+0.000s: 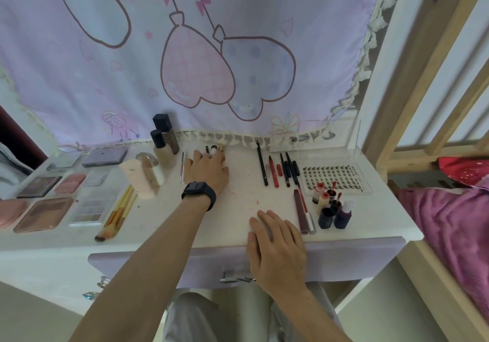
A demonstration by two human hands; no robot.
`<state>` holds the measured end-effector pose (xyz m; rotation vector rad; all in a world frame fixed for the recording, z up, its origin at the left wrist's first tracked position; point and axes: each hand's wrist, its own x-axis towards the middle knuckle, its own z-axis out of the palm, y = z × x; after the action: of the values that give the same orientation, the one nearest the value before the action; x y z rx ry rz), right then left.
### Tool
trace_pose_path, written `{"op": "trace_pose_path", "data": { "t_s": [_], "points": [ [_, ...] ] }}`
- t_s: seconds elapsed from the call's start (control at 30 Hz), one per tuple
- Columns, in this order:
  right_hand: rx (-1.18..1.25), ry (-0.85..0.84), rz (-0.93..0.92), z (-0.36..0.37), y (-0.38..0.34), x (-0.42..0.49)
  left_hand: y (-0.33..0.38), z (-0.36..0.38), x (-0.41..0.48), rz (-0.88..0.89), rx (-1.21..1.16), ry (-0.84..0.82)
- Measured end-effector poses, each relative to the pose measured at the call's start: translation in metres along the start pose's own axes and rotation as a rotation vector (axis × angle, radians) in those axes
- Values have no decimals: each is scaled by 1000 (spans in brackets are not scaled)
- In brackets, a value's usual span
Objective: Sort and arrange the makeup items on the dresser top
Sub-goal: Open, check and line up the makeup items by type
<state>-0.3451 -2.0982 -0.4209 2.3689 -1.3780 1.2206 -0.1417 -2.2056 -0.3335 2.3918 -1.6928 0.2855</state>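
Left hand covers small sticks at the dresser's back edge; grip unclear. Right hand lies flat, empty, at the front edge.

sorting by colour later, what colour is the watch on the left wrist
The watch is black, head view.

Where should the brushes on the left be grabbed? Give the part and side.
Grip the brushes round their yellow handles, mid-length, coming from above with fingers across the bundle. They lie flat, side by side, slanted, bristles toward the near edge; probably one pinch gathers them all.
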Motion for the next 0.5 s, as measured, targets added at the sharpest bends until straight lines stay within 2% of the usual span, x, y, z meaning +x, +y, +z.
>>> {"op": "trace_pose_path", "data": {
  "t_s": [0.17,0.27,0.33,0.5],
  "points": [
    [1,12,-18,-2,-1,2,1,-6,0,-64,-68,20],
    [3,8,-11,-4,-2,2,-3,-16,-2,-126,-231,76],
    [15,7,-3,-4,-3,2,-6,-27,-6,-156,-427,119],
    [57,-48,33,-13,-4,4,-13,-56,-34,-260,-1093,159]
  ]
}}
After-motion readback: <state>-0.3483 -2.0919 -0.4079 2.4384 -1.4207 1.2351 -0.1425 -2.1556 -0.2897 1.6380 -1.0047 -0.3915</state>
